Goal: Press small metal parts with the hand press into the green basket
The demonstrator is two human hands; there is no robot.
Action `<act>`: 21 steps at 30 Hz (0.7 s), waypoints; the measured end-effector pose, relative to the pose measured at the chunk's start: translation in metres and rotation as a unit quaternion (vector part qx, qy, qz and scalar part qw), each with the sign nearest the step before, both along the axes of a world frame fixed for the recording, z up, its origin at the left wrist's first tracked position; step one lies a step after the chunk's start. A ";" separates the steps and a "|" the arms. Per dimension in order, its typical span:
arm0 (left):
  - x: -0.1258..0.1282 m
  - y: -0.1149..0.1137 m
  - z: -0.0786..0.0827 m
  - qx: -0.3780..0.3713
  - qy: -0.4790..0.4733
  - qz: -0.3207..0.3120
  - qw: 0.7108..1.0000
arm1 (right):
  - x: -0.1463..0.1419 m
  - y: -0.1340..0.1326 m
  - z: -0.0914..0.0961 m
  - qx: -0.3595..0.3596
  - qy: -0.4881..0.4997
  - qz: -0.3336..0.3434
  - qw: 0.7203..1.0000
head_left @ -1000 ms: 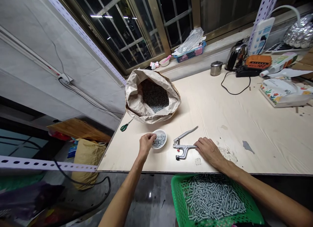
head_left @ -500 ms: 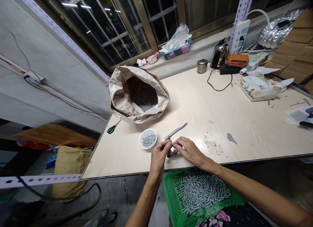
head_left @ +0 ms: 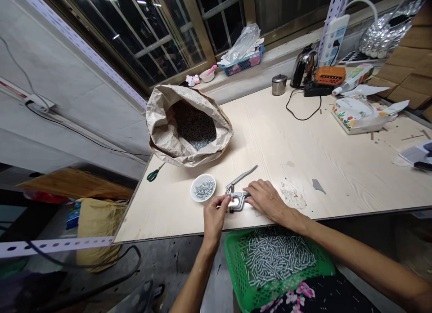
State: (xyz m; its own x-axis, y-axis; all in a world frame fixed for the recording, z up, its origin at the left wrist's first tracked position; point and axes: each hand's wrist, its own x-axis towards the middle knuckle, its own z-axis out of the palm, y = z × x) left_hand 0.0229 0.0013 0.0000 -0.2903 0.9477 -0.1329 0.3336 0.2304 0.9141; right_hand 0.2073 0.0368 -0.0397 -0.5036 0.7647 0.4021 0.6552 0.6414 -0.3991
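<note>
A grey metal lever press lies on the table, its long handle pointing up and to the right, with a spring near the joint. My left hand is at the press's left side, thumb and forefinger pinched together by its jaw; whatever small piece they hold is too small to make out. Around the right end of the press frame, the fingers of my right hand are closed, palm down. Just left of the press stands a white bowl of small silvery metal pins.
Below the table edge sits a green basket heaped with metal pins. A large paper sack of small metal parts stands behind the bowl, green-handled scissors beside it. Further back are a lidded metal cup, a charger and a tissue pack.
My hands were together over the press and have moved apart. The right hand now grips the press frame's right end; the left stays pinched at its left side.
</note>
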 end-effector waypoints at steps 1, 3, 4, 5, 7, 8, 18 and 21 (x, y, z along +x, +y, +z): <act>-0.006 0.002 -0.001 -0.006 0.033 -0.002 0.999 | 0.004 0.004 -0.003 0.007 -0.027 -0.011 1.000; -0.015 0.005 -0.004 -0.021 0.085 -0.018 0.996 | 0.009 0.010 -0.011 0.015 -0.073 -0.017 0.997; -0.018 0.005 -0.006 -0.028 0.101 -0.026 0.994 | 0.010 0.012 -0.016 0.020 -0.088 -0.015 0.996; -0.021 0.005 -0.009 -0.034 0.113 -0.033 0.992 | 0.010 0.013 -0.020 0.026 -0.097 -0.011 0.995; -0.023 0.004 -0.014 -0.041 0.127 -0.039 0.990 | 0.008 0.014 -0.027 0.048 -0.105 -0.004 0.993; -0.023 0.003 -0.016 -0.042 0.131 -0.039 0.990 | 0.007 0.013 -0.029 0.064 -0.106 0.003 0.992; -0.018 -0.007 -0.020 -0.030 0.153 -0.025 0.987 | 0.005 0.007 -0.023 0.229 -0.094 0.018 0.969; -0.017 -0.012 -0.021 -0.021 0.155 -0.021 0.987 | 0.005 0.005 -0.022 0.211 -0.096 0.020 0.973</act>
State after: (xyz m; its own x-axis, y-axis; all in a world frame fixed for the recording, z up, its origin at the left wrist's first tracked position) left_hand 0.0064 -0.0107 -0.0212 -0.2846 0.9551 -0.0825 0.6062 0.2460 0.7564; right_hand 0.2122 0.0422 -0.0622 -0.6272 0.5305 0.5702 0.6625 0.7484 0.0324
